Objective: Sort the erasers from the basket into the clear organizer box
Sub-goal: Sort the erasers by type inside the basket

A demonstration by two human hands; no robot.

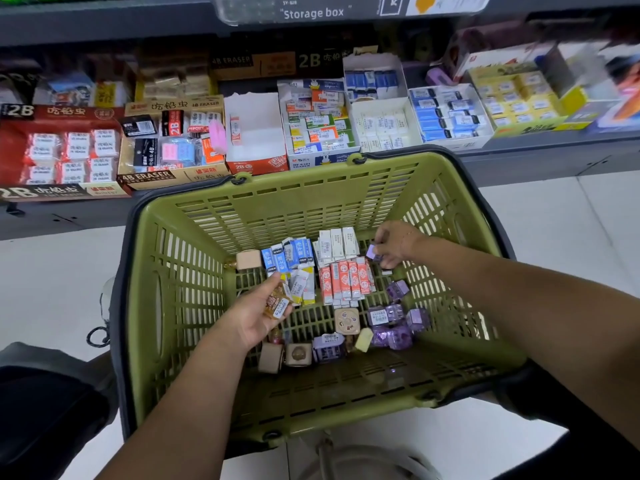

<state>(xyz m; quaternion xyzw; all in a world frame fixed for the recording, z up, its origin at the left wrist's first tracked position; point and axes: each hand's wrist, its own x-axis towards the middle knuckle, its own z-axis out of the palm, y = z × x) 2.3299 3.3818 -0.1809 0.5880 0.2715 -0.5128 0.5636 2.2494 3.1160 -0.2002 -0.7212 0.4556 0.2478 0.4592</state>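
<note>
Now, both hands down in green basket [311,202]. Left hand [256,315] curls fingers round little amber erasers [277,304], at 9 o'clock on basket floor. Right hand [394,244] pinches tiny purple eraser [371,252] at 2 o'clock. Erasers look light, rubbery, blocky. Shiny wrappers may slip, so pinch flat sides. Purple cubes [398,332] lie at 4 o'clock. Clear box [249,10] up on shelf [104,26] at 12 o'clock, probably the organizer.

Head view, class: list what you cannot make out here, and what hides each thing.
1. Storage box: head view, cut off by the top edge.
2. Purple eraser: head view, partly hidden in the right hand.
3. Amber erasers: head view, partly covered by the left hand.
4. Far-right shelf boxes: head view, blurred.
</note>
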